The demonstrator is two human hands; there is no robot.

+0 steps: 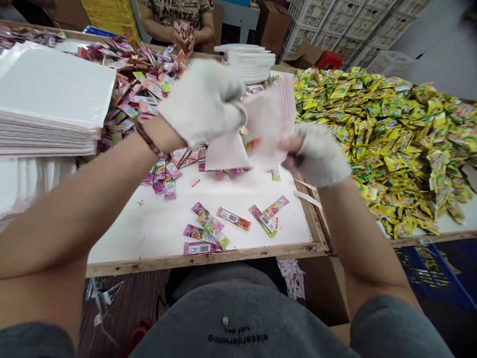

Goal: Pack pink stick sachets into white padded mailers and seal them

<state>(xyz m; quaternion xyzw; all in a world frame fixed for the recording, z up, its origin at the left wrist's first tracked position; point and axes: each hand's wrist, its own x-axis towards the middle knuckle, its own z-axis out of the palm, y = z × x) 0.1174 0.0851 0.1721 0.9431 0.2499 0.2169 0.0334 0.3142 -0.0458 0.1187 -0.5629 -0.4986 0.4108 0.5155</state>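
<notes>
My left hand [204, 102], in a white work glove, is closed on the upper edge of a white mailer envelope [227, 151] held above the table. Just right of it, my gloved right hand [318, 154] has curled fingertips, smeared by motion; what they pinch is unclear. Between the hands a blurred pale sheet or flap [264, 119] covers part of the view, with a bit of coloured packaging showing. Below lie several loose stick sachets, among them an orange sachet [234, 219], a green and pink sachet [263, 221] and a purple sachet [201, 247].
Stacked white envelopes [52, 84] stand at left, with another stack [249, 62] at the back. Pink and purple sachets [139, 92] heap at the back left; yellow packets [391, 144] heap at right. A wooden rim [208, 259] edges the table. Opposite, a person's hands [184, 37] hold sachets.
</notes>
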